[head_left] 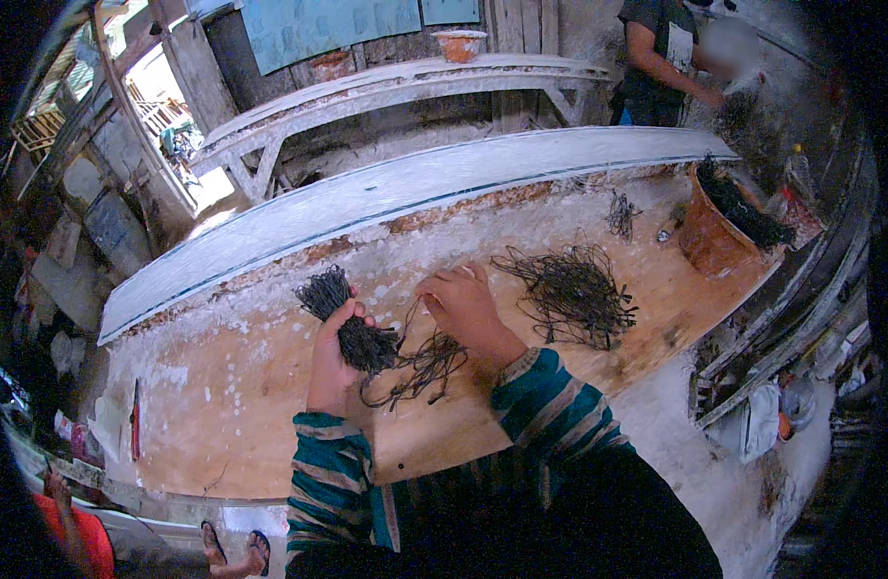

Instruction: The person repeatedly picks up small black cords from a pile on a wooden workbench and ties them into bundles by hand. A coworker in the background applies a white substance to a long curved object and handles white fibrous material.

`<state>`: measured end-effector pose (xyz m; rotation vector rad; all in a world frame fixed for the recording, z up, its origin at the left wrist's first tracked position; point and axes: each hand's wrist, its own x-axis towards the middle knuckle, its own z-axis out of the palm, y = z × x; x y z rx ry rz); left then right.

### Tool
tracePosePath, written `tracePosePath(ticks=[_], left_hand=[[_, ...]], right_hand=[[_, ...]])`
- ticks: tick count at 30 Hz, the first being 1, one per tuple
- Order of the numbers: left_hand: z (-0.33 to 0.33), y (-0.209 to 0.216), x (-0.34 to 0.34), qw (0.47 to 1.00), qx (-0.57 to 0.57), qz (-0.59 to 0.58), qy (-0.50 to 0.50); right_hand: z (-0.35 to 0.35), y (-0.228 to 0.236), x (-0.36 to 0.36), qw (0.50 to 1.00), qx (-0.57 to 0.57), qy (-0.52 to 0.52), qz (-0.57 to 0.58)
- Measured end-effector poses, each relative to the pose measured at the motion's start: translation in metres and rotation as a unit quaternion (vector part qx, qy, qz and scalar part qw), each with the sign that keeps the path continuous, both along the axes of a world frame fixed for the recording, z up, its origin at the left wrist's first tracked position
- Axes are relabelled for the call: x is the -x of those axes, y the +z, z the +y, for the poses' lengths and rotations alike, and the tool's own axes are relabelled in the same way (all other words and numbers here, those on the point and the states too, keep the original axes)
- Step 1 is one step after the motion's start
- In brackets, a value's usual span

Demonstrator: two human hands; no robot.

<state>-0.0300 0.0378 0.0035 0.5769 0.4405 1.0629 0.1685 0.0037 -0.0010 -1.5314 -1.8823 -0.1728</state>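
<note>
A thick bundle of short black cords (368, 347) is gripped in my left hand (334, 359), its ends sticking out above and below the fist. My right hand (470, 311) is just to the right, its fingers bent and drawn together. A thin cord runs up to those fingertips from a small loose heap of black cords (430, 365) on the board between my hands. Right of my right hand spreads a larger tangled pile of looped black cords (577, 294). Both hands are over the wooden table board (251, 425).
An orange tub (706, 232) full of dark cords stands at the board's right end, near a small cord cluster (621, 214). A long whitish plank (386, 193) borders the far side. A red, thin tool (135, 420) lies at left. One person (661, 58) is beyond; another (77, 531) is lower left.
</note>
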Motion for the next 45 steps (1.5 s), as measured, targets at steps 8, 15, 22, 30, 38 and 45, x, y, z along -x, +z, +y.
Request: tracePosePath(ticks=[8,15,22,30,38,45], left_hand=[[-0.007,0.004,-0.002,1.0,0.015,-0.003,-0.016],[-0.015,0.011,-0.005,0.998,-0.006,0.058,-0.023],[-0.018,0.007,-0.007,0.994,-0.027,0.105,-0.031],[-0.026,0.012,-0.011,0.98,-0.098,0.153,-0.074],[-0.03,0.002,-0.015,0.99,-0.087,0.075,-0.08],[-0.033,0.012,-0.017,0.98,-0.118,0.128,-0.095]], right_hand=[[-0.008,0.025,0.001,0.959,-0.074,0.086,0.261],[-0.018,0.034,0.009,0.847,0.06,0.209,0.486],[-0.021,0.029,0.011,0.76,0.13,0.289,0.568],[-0.023,0.031,0.015,0.653,0.176,0.359,0.643],[-0.021,0.021,0.023,0.748,0.213,0.308,0.547],[-0.021,0.017,0.025,0.779,0.161,0.301,0.526]])
